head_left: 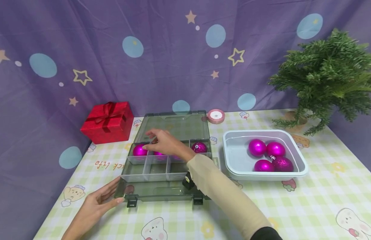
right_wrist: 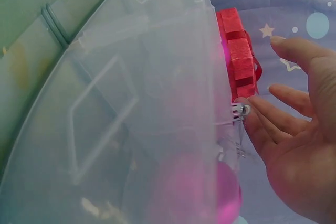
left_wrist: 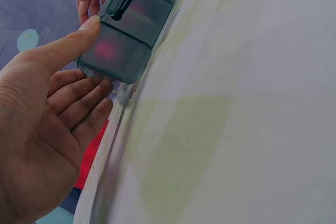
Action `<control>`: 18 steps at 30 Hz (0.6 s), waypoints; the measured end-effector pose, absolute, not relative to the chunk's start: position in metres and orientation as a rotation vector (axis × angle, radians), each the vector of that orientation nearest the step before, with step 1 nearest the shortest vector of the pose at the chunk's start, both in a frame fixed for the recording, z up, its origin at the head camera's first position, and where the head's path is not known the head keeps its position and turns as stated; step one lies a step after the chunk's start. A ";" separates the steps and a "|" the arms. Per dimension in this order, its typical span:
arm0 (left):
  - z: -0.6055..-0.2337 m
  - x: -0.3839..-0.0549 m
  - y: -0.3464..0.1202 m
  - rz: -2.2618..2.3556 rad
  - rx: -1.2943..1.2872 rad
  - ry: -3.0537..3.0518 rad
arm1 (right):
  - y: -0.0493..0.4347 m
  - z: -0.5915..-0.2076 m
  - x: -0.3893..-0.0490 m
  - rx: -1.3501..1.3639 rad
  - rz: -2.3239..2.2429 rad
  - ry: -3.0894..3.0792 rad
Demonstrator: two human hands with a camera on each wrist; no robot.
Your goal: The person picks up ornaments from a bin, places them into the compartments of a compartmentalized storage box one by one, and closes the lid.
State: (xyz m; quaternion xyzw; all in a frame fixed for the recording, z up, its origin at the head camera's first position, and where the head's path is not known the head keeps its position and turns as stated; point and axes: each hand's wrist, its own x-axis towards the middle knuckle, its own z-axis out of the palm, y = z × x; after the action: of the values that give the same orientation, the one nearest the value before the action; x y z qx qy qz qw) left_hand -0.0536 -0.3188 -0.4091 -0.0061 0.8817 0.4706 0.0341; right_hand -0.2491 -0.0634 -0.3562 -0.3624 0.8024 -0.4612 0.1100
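Observation:
A grey translucent compartment box [head_left: 156,169] lies with its lid [head_left: 176,128] folded back. Shiny magenta Christmas balls sit along its back row: one ball [head_left: 139,150] at the left, a glittery ball [head_left: 199,147] at the right, others partly hidden by my right arm. My right hand [head_left: 164,141] hovers over this row, fingers apart and holding nothing, its thumb by the leftmost ball. In the right wrist view the fingers [right_wrist: 262,124] are beside a silver ball cap [right_wrist: 240,110]. My left hand [head_left: 93,203] touches the box's front left corner with its thumb, its fingers along the side.
Right of the box, a pale blue tub [head_left: 233,171] holds several magenta balls [head_left: 264,165]. A red gift box [head_left: 108,123] stands at the back left. A pink ribbon roll [head_left: 216,116] lies behind the lid, and a small artificial pine tree [head_left: 326,76] stands at the back right.

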 end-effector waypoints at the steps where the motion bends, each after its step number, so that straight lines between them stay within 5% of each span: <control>1: -0.409 -0.054 -0.319 1.448 -0.021 2.709 | -0.062 -0.355 -0.249 -1.068 -1.350 2.360; 18: -0.409 -0.055 -0.320 1.426 -0.025 2.713 | -0.018 -0.333 -0.239 -1.210 -1.268 2.423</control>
State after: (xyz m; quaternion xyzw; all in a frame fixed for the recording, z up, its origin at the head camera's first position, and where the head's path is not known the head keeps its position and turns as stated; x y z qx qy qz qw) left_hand -0.0552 -0.3195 -0.4085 -0.0082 0.8844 0.4650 0.0383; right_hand -0.2391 -0.0182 -0.3332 -0.4033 0.8080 -0.4227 0.0755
